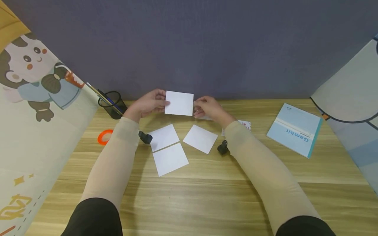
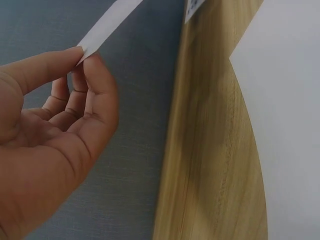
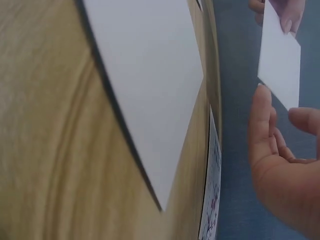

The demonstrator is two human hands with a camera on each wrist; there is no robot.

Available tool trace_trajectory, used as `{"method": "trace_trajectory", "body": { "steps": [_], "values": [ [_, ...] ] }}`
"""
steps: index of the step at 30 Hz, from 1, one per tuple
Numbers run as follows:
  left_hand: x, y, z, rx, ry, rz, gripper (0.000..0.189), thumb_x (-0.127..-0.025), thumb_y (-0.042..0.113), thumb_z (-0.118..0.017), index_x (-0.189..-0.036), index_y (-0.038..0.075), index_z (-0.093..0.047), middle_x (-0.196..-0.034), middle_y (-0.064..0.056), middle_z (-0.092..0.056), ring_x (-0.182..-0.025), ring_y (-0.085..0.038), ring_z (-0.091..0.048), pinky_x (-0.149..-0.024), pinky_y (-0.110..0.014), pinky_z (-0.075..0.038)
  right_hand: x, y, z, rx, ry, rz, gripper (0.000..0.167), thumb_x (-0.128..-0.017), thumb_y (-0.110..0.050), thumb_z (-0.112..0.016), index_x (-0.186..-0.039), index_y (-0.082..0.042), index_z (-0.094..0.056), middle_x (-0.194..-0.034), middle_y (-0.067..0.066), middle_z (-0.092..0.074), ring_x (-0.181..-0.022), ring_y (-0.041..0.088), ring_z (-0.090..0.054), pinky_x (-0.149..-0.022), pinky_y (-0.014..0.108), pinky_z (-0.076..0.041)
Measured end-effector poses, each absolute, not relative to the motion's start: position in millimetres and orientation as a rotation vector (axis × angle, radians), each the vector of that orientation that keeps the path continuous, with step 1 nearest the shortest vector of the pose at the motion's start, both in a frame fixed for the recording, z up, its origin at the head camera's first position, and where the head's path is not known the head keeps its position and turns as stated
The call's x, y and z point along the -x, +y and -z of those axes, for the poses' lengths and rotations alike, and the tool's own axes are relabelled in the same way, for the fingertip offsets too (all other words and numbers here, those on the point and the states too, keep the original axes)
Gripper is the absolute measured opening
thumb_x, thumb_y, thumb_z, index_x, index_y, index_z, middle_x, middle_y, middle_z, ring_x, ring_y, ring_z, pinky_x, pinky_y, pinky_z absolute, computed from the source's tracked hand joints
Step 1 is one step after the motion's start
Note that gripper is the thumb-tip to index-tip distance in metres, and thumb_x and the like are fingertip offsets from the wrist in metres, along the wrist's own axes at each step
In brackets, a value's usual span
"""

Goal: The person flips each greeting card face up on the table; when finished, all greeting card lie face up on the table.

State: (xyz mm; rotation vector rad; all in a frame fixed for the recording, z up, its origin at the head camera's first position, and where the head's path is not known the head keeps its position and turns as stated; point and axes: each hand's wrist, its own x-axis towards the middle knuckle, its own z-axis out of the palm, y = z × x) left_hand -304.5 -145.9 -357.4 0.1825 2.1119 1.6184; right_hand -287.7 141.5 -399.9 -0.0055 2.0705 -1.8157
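My left hand point(image 1: 152, 103) pinches a blank white card point(image 1: 179, 103) at its left edge, between thumb and fingers. The card is held up in front of the dark wall, above the table's back edge. At its other side is my right hand point(image 1: 208, 107). In the right wrist view the thumb and index fingertip point(image 3: 262, 92) stand apart, right at the card's near edge. Below lie two white cards, an upper one point(image 1: 164, 137) and a lower one point(image 1: 170, 159), edge to edge. Another white card point(image 1: 200, 139) lies to their right, turned at an angle.
A card with a floral print point(image 1: 245, 124) lies partly behind the right forearm. A blue notebook point(image 1: 295, 130) rests at the right. On the left are a black mesh pen holder point(image 1: 113, 106) with pens and an orange tape ring point(image 1: 101, 137). The dark wall point(image 1: 236, 49) borders the table's back.
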Motion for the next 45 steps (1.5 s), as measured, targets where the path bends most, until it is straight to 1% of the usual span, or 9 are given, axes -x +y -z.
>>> {"method": "trace_trajectory", "body": {
  "steps": [6, 12, 19, 23, 30, 34, 40, 42, 45],
  "values": [
    [305.3, -142.5, 358.5, -0.201, 2.142, -1.623, 0.031, -0.106, 0.003, -0.062, -0.125, 0.015, -0.041, -0.113, -0.003, -0.051, -0.092, -0.014, -0.057, -0.084, -0.029, -0.056, 285.9, 141.7, 398.9, -0.023, 2.053, 1.783, 0.048, -0.112, -0.026, -0.055, -0.147, 0.007, -0.049, -0.112, 0.019, -0.067, -0.081, 0.019, -0.076, -0.083, 0.032, -0.068],
    [306.2, -140.1, 359.2, -0.211, 2.19, -1.627, 0.028, -0.106, 0.004, -0.061, -0.122, 0.018, -0.043, -0.114, -0.001, -0.051, -0.096, -0.015, -0.056, -0.086, -0.031, -0.056, 286.1, 139.4, 399.4, -0.052, 1.993, 1.819, 0.053, -0.114, -0.027, -0.052, -0.15, 0.011, -0.046, -0.102, 0.013, -0.068, -0.077, 0.018, -0.075, -0.082, 0.031, -0.068],
    [305.0, -138.0, 358.3, -0.264, 2.225, -1.625, 0.026, -0.106, 0.003, -0.061, -0.12, 0.018, -0.044, -0.114, -0.001, -0.053, -0.106, -0.017, -0.058, -0.09, -0.029, -0.059, 287.4, 137.6, 399.3, -0.118, 1.875, 1.891, 0.049, -0.115, -0.032, -0.048, -0.142, 0.01, -0.052, -0.095, 0.011, -0.07, -0.074, 0.02, -0.076, -0.076, 0.03, -0.067],
    [304.8, -138.4, 359.3, -0.314, 2.255, -1.613, 0.026, -0.106, 0.005, -0.062, -0.123, 0.015, -0.044, -0.111, -0.001, -0.051, -0.107, -0.017, -0.057, -0.092, -0.03, -0.059, 288.7, 138.6, 399.1, -0.15, 1.797, 1.927, 0.053, -0.116, -0.038, -0.042, -0.14, 0.008, -0.053, -0.094, 0.011, -0.071, -0.078, 0.022, -0.076, -0.076, 0.029, -0.067],
    [304.1, -141.3, 362.6, -0.409, 2.32, -1.568, 0.031, -0.106, 0.01, -0.063, -0.13, 0.007, -0.044, -0.118, -0.004, -0.053, -0.115, -0.023, -0.059, -0.106, -0.049, -0.053, 288.0, 141.5, 399.5, -0.178, 1.691, 1.993, 0.043, -0.116, -0.037, -0.042, -0.12, 0.002, -0.058, -0.091, 0.011, -0.072, -0.079, 0.024, -0.075, -0.076, 0.03, -0.067],
    [302.3, -141.9, 362.0, -0.456, 2.34, -1.542, 0.031, -0.106, 0.011, -0.064, -0.13, 0.004, -0.046, -0.121, -0.004, -0.056, -0.118, -0.019, -0.06, -0.11, -0.052, -0.05, 288.5, 141.6, 401.3, -0.178, 1.639, 2.026, 0.04, -0.116, -0.034, -0.042, -0.121, 0.003, -0.057, -0.088, 0.011, -0.073, -0.077, 0.023, -0.076, -0.074, 0.029, -0.067],
    [299.6, -143.5, 362.0, -0.545, 2.364, -1.512, 0.02, -0.105, 0.008, -0.066, -0.119, 0.01, -0.052, -0.113, 0.0, -0.058, -0.115, -0.016, -0.061, -0.104, -0.037, -0.051, 289.0, 142.9, 402.4, -0.174, 1.554, 2.065, 0.033, -0.115, -0.027, -0.046, -0.12, 0.003, -0.059, -0.088, 0.012, -0.075, -0.078, 0.023, -0.077, -0.076, 0.029, -0.067],
    [299.3, -143.9, 363.3, -0.579, 2.346, -1.517, 0.018, -0.105, 0.006, -0.066, -0.117, 0.011, -0.053, -0.115, -0.004, -0.056, -0.115, -0.015, -0.061, -0.103, -0.031, -0.052, 289.4, 143.9, 403.1, -0.172, 1.528, 2.074, 0.03, -0.114, -0.025, -0.047, -0.118, 0.002, -0.061, -0.09, 0.012, -0.075, -0.08, 0.023, -0.076, -0.077, 0.029, -0.067],
    [298.9, -144.3, 365.2, -0.636, 2.308, -1.528, 0.017, -0.104, 0.004, -0.065, -0.117, 0.007, -0.054, -0.119, -0.009, -0.056, -0.113, -0.016, -0.061, -0.103, -0.029, -0.054, 290.5, 145.1, 404.9, -0.167, 1.505, 2.082, 0.028, -0.113, -0.022, -0.047, -0.115, 0.001, -0.061, -0.091, 0.011, -0.074, -0.082, 0.022, -0.076, -0.078, 0.029, -0.067]
  ]
}}
